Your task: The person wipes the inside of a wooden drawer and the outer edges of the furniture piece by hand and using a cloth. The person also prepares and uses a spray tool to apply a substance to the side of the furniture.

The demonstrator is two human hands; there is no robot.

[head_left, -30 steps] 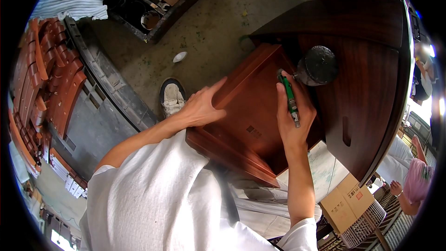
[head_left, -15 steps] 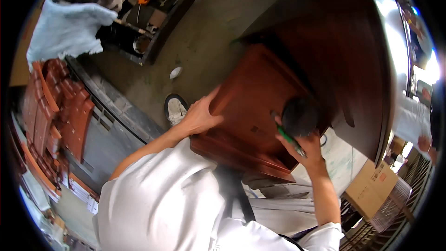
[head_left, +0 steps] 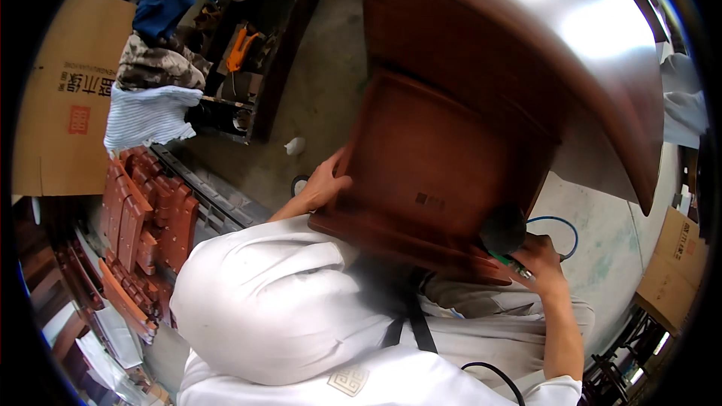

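Observation:
A reddish-brown wooden drawer (head_left: 429, 143) with raised edges lies tilted over my lap, its far side against a large dark wooden cabinet piece. My left hand (head_left: 322, 185) grips the drawer's left edge, thumb on top and fingers partly hidden. In my right hand (head_left: 543, 262) is an air sander with a round black head (head_left: 502, 230) and a green lever. The sander sits at the drawer's near right corner; whether its pad touches the wood is hidden. A blue hose (head_left: 575, 237) curves out beside that hand.
The big cabinet piece (head_left: 466, 37) with a glossy top fills the far right. At left, reddish wooden parts (head_left: 147, 218) lie stacked. Beyond them stand a tool box (head_left: 286, 53) with an orange-handled tool, draped cloths (head_left: 154, 116) and a cardboard box (head_left: 68, 98). Another carton (head_left: 677, 256) stands at right.
My view has shifted. The sander in my right hand has moved across the drawer toward its near right corner. My left hand stays on the left edge.

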